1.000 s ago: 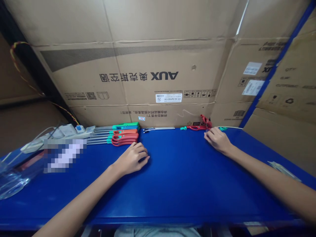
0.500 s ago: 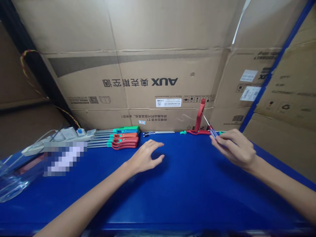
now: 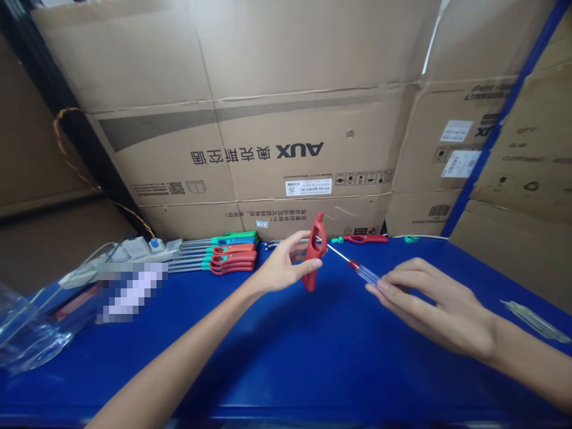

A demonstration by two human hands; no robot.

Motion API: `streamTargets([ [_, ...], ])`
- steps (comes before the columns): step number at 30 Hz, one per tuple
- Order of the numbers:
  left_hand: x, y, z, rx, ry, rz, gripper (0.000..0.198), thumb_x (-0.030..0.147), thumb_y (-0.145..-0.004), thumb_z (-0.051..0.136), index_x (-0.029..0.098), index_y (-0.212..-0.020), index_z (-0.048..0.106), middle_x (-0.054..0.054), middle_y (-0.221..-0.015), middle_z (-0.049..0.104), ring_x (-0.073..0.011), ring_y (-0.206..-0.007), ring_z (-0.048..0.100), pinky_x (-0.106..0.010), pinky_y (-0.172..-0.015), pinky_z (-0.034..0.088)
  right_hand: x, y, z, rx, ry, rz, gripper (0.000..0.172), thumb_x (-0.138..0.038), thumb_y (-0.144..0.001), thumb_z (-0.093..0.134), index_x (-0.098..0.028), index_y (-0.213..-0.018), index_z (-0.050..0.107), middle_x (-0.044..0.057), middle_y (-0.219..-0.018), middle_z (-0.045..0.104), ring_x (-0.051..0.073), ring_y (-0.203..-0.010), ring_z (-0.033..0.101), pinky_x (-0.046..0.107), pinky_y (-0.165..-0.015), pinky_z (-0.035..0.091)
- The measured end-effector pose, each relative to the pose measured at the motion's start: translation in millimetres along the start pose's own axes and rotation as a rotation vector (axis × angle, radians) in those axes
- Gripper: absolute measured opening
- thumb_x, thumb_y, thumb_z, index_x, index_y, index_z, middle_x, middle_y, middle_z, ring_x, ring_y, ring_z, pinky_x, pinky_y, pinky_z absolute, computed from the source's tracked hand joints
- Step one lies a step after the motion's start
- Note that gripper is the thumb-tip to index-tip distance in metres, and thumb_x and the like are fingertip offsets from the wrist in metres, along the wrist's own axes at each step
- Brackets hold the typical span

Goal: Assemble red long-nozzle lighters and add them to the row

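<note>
The left hand [image 3: 279,269] grips a red handle [image 3: 314,251] upright above the table [image 3: 286,357], thumb and fingers closed around its middle. The right hand [image 3: 431,304] pinches a screwdriver [image 3: 360,271] by its clear grip, with the fingers stretched long. The shaft slants up-left, its tip at the handle's upper part. A stack [image 3: 232,253] of green, blue and red tools lies behind the left hand. 1 spare [image 3: 364,239] lies against the box [image 3: 268,149].
</note>
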State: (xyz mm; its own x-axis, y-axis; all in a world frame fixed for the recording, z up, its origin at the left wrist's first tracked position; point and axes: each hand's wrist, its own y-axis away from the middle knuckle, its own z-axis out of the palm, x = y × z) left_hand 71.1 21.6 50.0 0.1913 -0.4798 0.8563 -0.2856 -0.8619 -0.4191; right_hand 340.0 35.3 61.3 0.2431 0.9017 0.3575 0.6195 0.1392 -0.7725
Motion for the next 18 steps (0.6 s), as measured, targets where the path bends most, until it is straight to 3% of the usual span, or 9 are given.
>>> streamTargets([
  [5, -12.9, 20.1, 8.3, 0.064, 0.054, -0.051, 0.039, 0.030, -0.081, 0.073, 0.015, -0.112, 0.055, -0.013, -0.114, 0.065, -0.0262, -0.109, 0.062, -0.036, -0.089, 0.052, -2.0, -29.6, 2.2, 0.086, -0.114, 0.127, 0.020, -0.007, -0.080, 0.071, -0.014, -0.098, 0.066, 0.007, -0.080, 0.066, 0.015, -0.072, 0.061, 0.028, -0.065, 0.053],
  [9, -29.0, 30.6, 23.6, 0.080, 0.144, -0.084, 0.041, 0.032, -0.075, 0.078, 0.015, -0.106, 0.059, -0.011, -0.113, 0.065, -0.0254, -0.105, 0.063, -0.034, -0.087, 0.053, -3.2, -54.2, 21.8, 0.113, -0.188, 0.178, 0.016, -0.010, -0.086, 0.064, -0.015, -0.101, 0.065, 0.009, -0.093, 0.071, 0.015, -0.082, 0.068, 0.025, -0.072, 0.056],
  [12, -40.3, 37.3, 32.3, 0.121, 0.198, -0.117, 0.037, 0.035, -0.075, 0.077, 0.015, -0.100, 0.059, -0.008, -0.100, 0.068, -0.0221, -0.094, 0.067, -0.035, -0.086, 0.053, -3.0, -66.6, 47.1, -0.003, -0.274, 0.199, 0.014, -0.012, -0.093, 0.054, -0.013, -0.102, 0.064, 0.009, -0.094, 0.072, 0.016, -0.083, 0.068, 0.028, -0.074, 0.056],
  [18, -50.3, 44.2, 32.7, 0.182, 0.188, -0.183, 0.028, 0.035, -0.072, 0.078, 0.012, -0.078, 0.062, -0.003, -0.075, 0.067, -0.0152, -0.071, 0.063, -0.027, -0.070, 0.051, -5.4, -73.0, 84.0, -0.449, -0.354, 0.145, 0.019, -0.005, -0.090, 0.049, -0.010, -0.099, 0.065, 0.013, -0.094, 0.067, 0.018, -0.079, 0.065, 0.028, -0.066, 0.052],
])
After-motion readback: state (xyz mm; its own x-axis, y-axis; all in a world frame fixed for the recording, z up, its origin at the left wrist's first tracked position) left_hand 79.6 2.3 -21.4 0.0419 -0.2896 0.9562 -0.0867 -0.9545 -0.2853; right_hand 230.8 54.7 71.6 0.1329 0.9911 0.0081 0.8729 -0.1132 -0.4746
